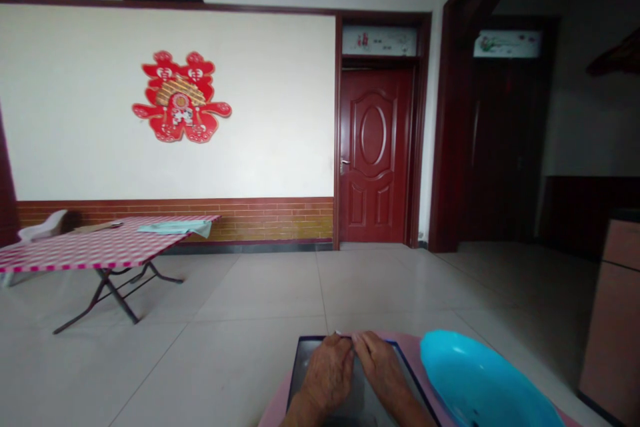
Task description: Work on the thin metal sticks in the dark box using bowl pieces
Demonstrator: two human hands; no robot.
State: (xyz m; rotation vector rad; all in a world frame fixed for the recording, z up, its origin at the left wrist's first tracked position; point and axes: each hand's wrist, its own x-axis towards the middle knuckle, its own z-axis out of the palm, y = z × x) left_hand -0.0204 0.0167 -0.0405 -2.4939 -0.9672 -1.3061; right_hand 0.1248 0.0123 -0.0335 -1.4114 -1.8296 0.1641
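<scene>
A shallow box with a dark blue rim (415, 375) and a grey inside lies at the bottom of the view. Over its far edge, my left hand (329, 370) is closed, its fingers curled together and pointing away. Beside it, my right hand (377, 357) is closed too, its fingertips close to the left ones. A small white bit (339, 332) shows just past the left fingers. Whatever the fingers hold is hidden behind my hands.
Under the box is a pink round table (411, 349), with a bright blue plastic basin (480, 373) at the right. A folding table with a checked cloth (95, 247) stands far left. A cabinet (613, 320) is at the right edge, a red door (375, 153) beyond.
</scene>
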